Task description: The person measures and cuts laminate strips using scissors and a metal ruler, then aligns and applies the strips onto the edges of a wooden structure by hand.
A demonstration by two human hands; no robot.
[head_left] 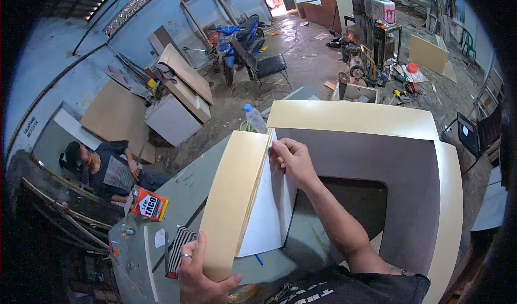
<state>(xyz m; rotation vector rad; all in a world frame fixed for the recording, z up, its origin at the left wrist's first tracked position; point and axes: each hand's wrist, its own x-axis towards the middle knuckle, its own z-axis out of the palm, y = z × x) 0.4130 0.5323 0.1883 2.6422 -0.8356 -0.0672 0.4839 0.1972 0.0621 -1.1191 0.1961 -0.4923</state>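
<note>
Cream laminate covers the big frame [350, 118] that lies flat on the tabletop [186, 193], its inner band dark brown around a rectangular opening. Against the frame's left side a cream panel [234, 196] is stood on edge and tilted, with a white sheet [266, 212] lifted away from its right face so that a wedge-shaped gap is opened between the two.

The panel's lower corner is gripped by the left hand [199, 274], fingers curled over the near edge and a ring seen on one of them. The sheet's top corner is pinched by the right hand [291, 158], fingers closed on it just where it meets the panel's upper edge.

A striped flat piece [177, 250] is laid on the tabletop just left of the left hand. An orange and black can [149, 204] is set near the tabletop's left edge. A clear bottle [254, 118] with a blue cap is stood beyond the panel's top. A blue pen tip [259, 260] is seen under the sheet's lower edge. A person [105, 169] is seated on the floor well to the left.
</note>
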